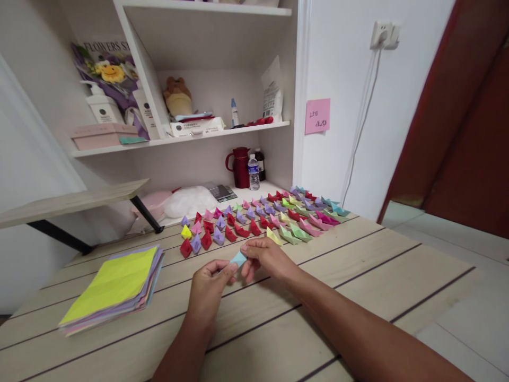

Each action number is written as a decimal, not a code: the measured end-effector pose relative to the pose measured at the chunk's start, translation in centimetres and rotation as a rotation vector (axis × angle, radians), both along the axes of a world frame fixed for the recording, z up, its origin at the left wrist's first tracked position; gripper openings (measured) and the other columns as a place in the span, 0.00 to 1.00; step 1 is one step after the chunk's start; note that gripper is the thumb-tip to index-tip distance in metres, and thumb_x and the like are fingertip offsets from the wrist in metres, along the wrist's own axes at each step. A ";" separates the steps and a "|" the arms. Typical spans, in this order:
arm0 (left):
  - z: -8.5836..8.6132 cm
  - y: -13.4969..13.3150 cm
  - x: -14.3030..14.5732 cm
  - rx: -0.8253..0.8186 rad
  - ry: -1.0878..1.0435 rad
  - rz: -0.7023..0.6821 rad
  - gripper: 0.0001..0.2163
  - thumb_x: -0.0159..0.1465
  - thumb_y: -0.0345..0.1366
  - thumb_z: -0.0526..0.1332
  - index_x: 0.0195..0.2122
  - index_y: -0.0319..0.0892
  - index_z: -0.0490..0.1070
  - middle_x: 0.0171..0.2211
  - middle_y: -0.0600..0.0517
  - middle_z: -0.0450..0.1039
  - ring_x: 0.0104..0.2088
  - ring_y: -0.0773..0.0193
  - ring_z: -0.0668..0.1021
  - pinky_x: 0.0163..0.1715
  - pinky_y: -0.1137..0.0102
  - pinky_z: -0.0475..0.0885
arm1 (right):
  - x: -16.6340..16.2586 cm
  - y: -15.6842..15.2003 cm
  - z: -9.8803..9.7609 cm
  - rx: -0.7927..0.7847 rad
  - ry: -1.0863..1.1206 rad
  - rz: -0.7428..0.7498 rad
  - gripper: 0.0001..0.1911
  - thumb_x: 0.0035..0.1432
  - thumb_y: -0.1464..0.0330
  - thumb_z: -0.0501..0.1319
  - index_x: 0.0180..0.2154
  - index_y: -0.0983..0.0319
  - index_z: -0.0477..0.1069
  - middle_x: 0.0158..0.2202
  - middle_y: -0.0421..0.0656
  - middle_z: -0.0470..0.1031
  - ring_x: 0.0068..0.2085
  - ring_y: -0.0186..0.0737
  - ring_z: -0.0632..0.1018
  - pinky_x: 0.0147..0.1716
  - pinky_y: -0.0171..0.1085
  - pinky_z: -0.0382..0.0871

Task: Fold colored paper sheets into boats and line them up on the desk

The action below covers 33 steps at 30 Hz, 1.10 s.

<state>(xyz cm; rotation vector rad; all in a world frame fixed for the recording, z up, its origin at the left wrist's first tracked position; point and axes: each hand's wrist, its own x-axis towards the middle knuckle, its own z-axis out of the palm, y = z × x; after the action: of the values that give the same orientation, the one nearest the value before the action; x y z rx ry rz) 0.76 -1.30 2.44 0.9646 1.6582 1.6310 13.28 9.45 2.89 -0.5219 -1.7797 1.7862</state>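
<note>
A small light-blue folded paper (239, 259) is held above the table between my two hands. Its near-left end is pinched by the thumb and fingers of my left hand (212, 278). My right hand (267, 258) grips the far-right end between thumb and fingers. Part of the paper is hidden behind the fingers, so its full folded shape does not show. Just beyond my hands stand rows of folded paper boats in several colours, among them a red boat (255, 227) and a green boat (288, 235).
A stack of coloured paper (113, 284), yellow on top, lies left on the wooden table (358, 276). A small raised shelf (71, 201) stands behind it. At the back are a red jug (240, 167), a water bottle (253, 172) and a white plastic bag (190, 201).
</note>
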 end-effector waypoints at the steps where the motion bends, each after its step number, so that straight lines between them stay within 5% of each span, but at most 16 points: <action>1: 0.0 0.0 0.0 -0.001 -0.007 -0.007 0.15 0.47 0.45 0.72 0.27 0.38 0.77 0.20 0.55 0.73 0.24 0.67 0.72 0.30 0.72 0.65 | 0.0 0.0 0.0 -0.006 -0.010 0.001 0.26 0.56 0.46 0.57 0.24 0.62 0.66 0.17 0.42 0.75 0.16 0.37 0.74 0.19 0.34 0.68; 5: -0.1 0.0 -0.2 0.019 -0.035 0.001 0.15 0.47 0.45 0.72 0.28 0.38 0.77 0.21 0.55 0.73 0.25 0.68 0.71 0.31 0.72 0.66 | 0.1 0.1 0.1 0.024 -0.013 -0.031 0.31 0.58 0.42 0.51 0.23 0.63 0.67 0.19 0.42 0.74 0.18 0.35 0.74 0.21 0.33 0.66; 11: -0.2 -0.1 -0.3 0.043 -0.061 -0.006 0.14 0.48 0.44 0.71 0.28 0.39 0.77 0.24 0.54 0.75 0.25 0.69 0.72 0.31 0.72 0.66 | 0.0 0.0 -0.2 0.109 -0.002 -0.058 0.22 0.39 0.57 0.75 0.22 0.62 0.65 0.18 0.33 0.67 0.22 0.32 0.70 0.22 0.30 0.59; 18: -0.4 -0.1 -0.7 0.049 -0.070 -0.051 0.13 0.50 0.43 0.71 0.28 0.39 0.77 0.24 0.54 0.75 0.25 0.69 0.72 0.31 0.72 0.67 | 0.3 -0.6 0.1 0.106 0.015 0.063 0.18 0.49 0.55 0.69 0.27 0.63 0.71 0.26 0.38 0.73 0.26 0.34 0.75 0.27 0.33 0.68; 26: -0.2 -0.2 -0.8 0.048 -0.017 -0.127 0.13 0.53 0.46 0.69 0.26 0.39 0.76 0.25 0.52 0.75 0.27 0.67 0.73 0.34 0.71 0.68 | 0.2 -1.0 0.0 0.101 -0.039 0.141 0.27 0.54 0.46 0.60 0.26 0.64 0.68 0.28 0.45 0.76 0.24 0.37 0.77 0.26 0.37 0.73; 30: -0.1 -0.1 -0.5 0.017 0.038 -0.067 0.14 0.52 0.47 0.68 0.27 0.40 0.76 0.20 0.56 0.71 0.25 0.69 0.71 0.31 0.72 0.65 | 0.3 0.2 -0.3 0.204 -0.049 -0.008 0.25 0.63 0.49 0.51 0.31 0.64 0.70 0.32 0.47 0.77 0.26 0.39 0.78 0.29 0.39 0.72; 33: -0.3 0.1 -0.1 -0.020 0.107 -0.033 0.13 0.49 0.45 0.70 0.27 0.40 0.76 0.18 0.57 0.68 0.22 0.69 0.68 0.26 0.73 0.62 | 0.5 0.9 0.0 0.336 -0.034 -0.172 0.19 0.56 0.59 0.64 0.47 0.62 0.70 0.45 0.47 0.76 0.38 0.40 0.78 0.37 0.38 0.71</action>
<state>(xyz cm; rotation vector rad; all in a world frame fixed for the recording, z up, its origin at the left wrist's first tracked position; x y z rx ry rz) 0.69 -1.24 2.14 1.0799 1.7164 1.5631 13.82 10.36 2.91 -0.5491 -1.9431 1.3352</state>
